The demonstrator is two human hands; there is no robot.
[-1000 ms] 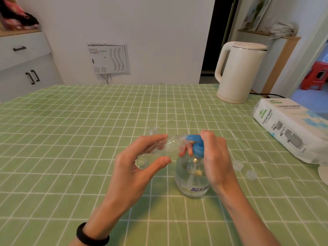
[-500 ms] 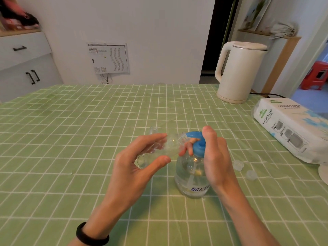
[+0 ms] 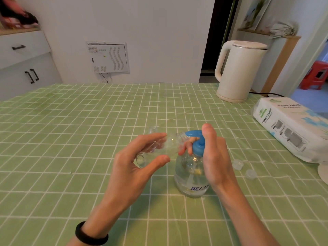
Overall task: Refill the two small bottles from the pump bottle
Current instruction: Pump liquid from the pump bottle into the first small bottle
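Holding a small bottle (image 3: 168, 144) on its side, the left grip (image 3: 134, 167) pinches it between thumb and fingertips, mouth touching or just short of the nozzle (image 3: 192, 133); can't tell which. The right grip (image 3: 216, 160) is closed on the pump bottle (image 3: 190, 176): one digit on top of the blue pump head (image 3: 197, 142), other fingertips curled round the neck under the spout.

Step in hand, my read: pumping liquid into the first small bottle. To do it well, get the spout tip properly inside the mouth before pressing. Press slow and straight down so the pump bottle doesn't tip. Angle the small bottle's base lower so liquid runs in, not back out. Pinch lightly; the thin wall probably flexes.

Materials: small bottle is clear thin plastic, ribbed neck, slippery if wet. Pump bottle is clear, round, squat, about half full of clear liquid, blue label low down, hard glossy blue pump.

Outward: second small bottle (image 3: 153, 129) stands just beyond the left grip, only its clear neck showing. Two clear caps (image 3: 237, 164) (image 3: 250, 174) lie right of the right grip. The bench (image 3: 71, 139) wears a green tile-print cloth, smooth, faintly wrinkled. Farther right, a soft tissue pack (image 3: 291, 128); beyond it, a matte cream kettle (image 3: 241, 71).
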